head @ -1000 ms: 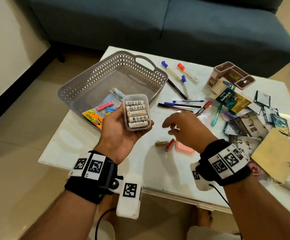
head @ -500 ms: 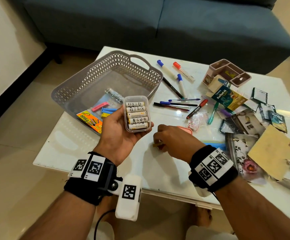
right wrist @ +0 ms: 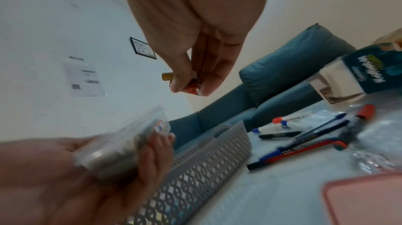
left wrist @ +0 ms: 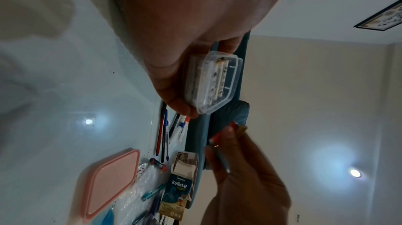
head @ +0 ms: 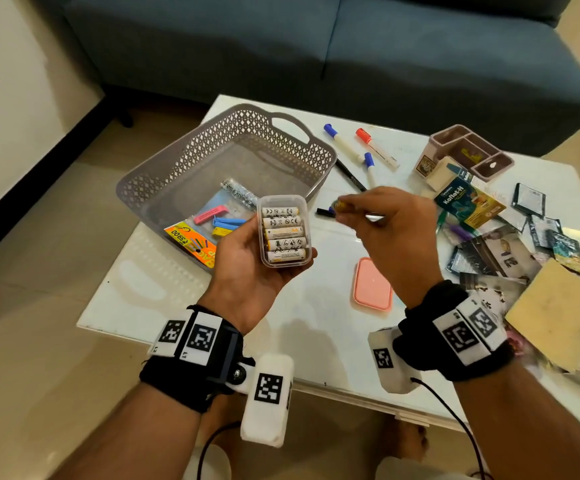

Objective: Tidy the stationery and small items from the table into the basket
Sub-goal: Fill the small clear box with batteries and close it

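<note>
Batteries (right wrist: 185,83) pinched in raised right hand (head: 390,230); battery box (head: 284,236) cradled in upturned left hand (head: 254,268).

Wearing a black fabric band (head: 177,379) around the left wrist, carrying white square-coded marker tags (head: 191,337) labelled L1 and L2. Hanging below it on a dark bracket with a screw (head: 237,373), a white padded camera block (head: 268,400) bearing another black-and-white code. Showing the same black band (head: 454,344) on the right wrist, with two white coded tags (head: 470,332) and a white padded block (head: 385,362). Trailing thin black cables (head: 454,414) from both wrists. Forearms bare, no sleeves.
</note>
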